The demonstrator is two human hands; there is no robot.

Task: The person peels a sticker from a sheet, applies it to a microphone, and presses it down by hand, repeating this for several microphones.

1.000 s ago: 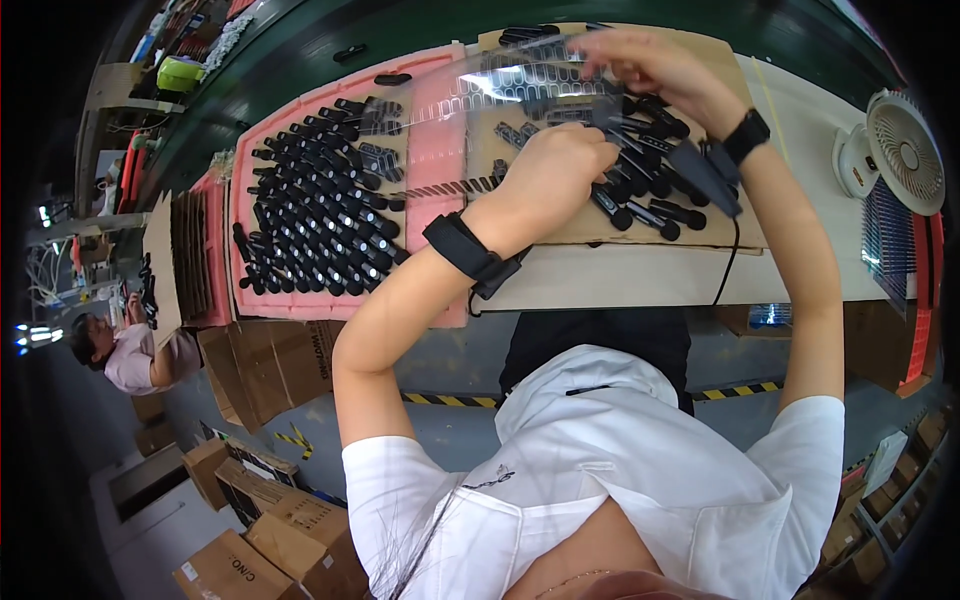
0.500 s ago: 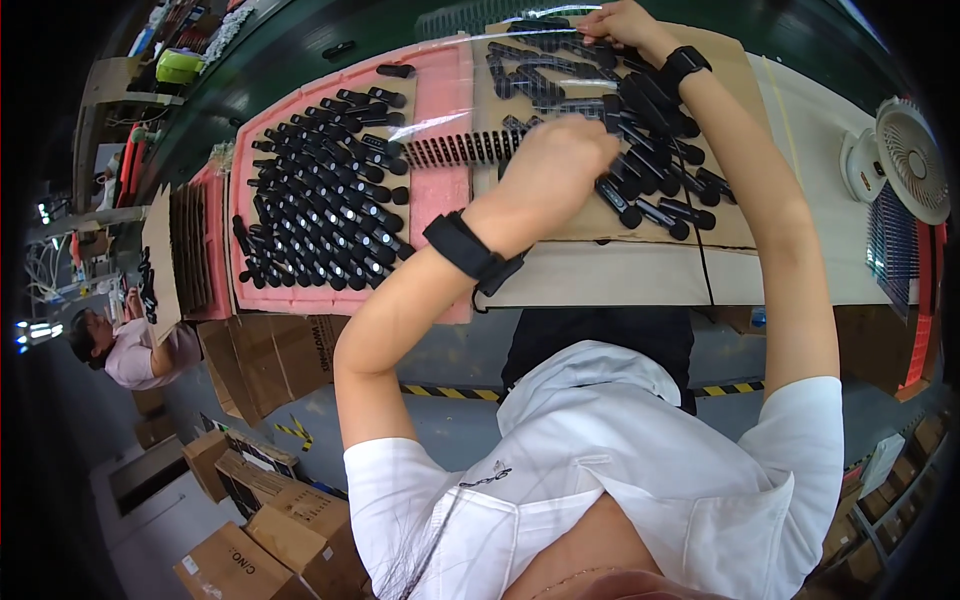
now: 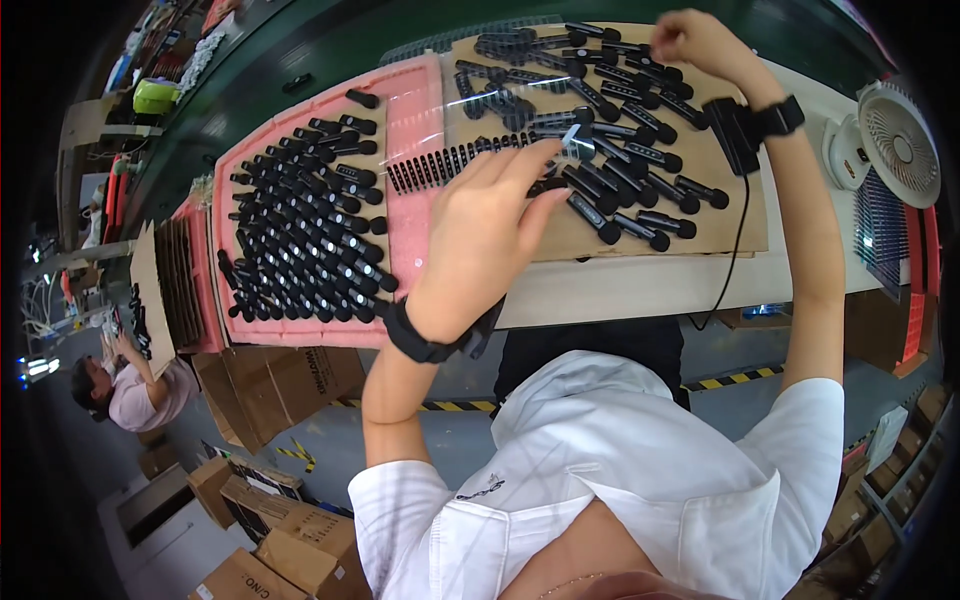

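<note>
Spreading left hand over near edge of clear sheet; right hand curled, apart from sheet

Landmark = pink foam tray [image 3: 412, 215].

Sheet: the clear sheet [image 3: 415, 100] lies across the tray's right-hand strip and runs on to the right of it, over the cardboard [image 3: 738, 228]. Its strip of dark slots [image 3: 455, 162] starts on the tray and ends right of it, passing behind the left fingers. Loose microphones [image 3: 648, 155] lie on the cardboard right of the tray, some showing through the sheet.

Left hand [image 3: 480, 235]: just right of the tray, palm down, fingers extended. Visible gap between thumb and index, moderate width, nothing seen clamped in it. Fingertips are at the sheet's near right corner, by a small pale-blue tab [image 3: 572, 138]. Contact with sheet or tab: can't tell.

Right hand [image 3: 690, 42]: far right of the tray, above the cardboard's far edge. Fingers bent in, narrow; can't tell if anything is inside. Black box-shaped device [image 3: 735, 135] sits just beside that wrist, cable [image 3: 738, 250] trailing down.

On the tray itself: slanted rows of black microphones [image 3: 310, 235], left of the sheet.
</note>
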